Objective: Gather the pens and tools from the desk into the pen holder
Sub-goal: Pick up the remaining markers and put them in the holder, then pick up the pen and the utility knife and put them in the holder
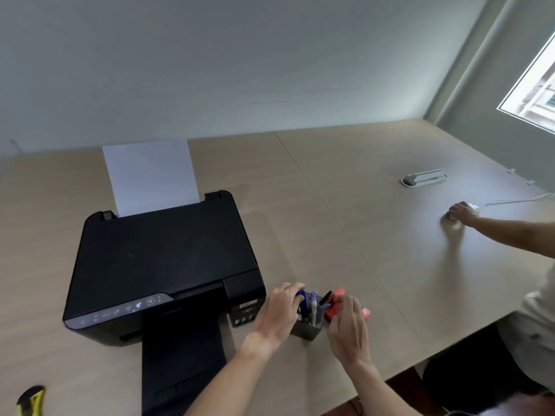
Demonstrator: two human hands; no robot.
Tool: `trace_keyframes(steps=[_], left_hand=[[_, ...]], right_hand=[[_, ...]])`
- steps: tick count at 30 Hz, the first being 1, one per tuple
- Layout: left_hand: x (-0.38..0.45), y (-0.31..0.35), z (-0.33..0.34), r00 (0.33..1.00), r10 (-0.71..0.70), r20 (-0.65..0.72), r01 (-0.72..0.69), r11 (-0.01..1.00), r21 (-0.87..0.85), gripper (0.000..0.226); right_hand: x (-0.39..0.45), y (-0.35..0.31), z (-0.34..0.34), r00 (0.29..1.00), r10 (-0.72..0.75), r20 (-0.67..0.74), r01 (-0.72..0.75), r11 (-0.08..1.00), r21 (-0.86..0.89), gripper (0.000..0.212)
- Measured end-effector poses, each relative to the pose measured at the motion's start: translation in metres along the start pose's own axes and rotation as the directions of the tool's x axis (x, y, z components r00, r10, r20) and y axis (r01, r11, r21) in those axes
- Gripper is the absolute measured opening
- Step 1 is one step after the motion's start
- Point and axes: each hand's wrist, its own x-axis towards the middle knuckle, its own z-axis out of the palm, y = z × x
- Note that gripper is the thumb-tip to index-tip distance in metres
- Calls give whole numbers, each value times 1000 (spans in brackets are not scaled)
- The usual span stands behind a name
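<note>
Head view: your left hand (282,310) is curled around a blue pen (301,301), fingers closed on it at the rim of the dark pen holder (306,330). The holder sits on the desk (360,205) just right of the black printer (162,265), with several pens (313,304) standing in it. Your right hand (348,322) pinches a red tool (336,307) right beside the holder; can't tell what it is. A yellow utility knife (30,400) lies at the desk's near-left edge. Another person's hand (461,213) rests far right.
</note>
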Motion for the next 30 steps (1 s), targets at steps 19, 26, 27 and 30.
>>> trace_keyframes(steps=[19, 26, 27, 30], left_hand=[[-176, -119, -106, 855, -374, -360, 428, 900, 82, 11], [-265, -172, -154, 554, -595, -582, 770, 632, 87, 11], [-275, -180, -158, 506, -622, -597, 817, 567, 101, 7], [-303, -202, -164, 358, -725, -588, 925, 361, 118, 19]], right_hand=[[-71, -107, 136, 660, -401, 635, 488, 872, 44, 12], [-109, -209, 210, 415, -530, 740, 608, 766, 208, 8], [-119, -221, 220, 368, -535, 760, 618, 752, 230, 8], [-155, -252, 250, 198, -554, 809, 707, 652, 273, 21]])
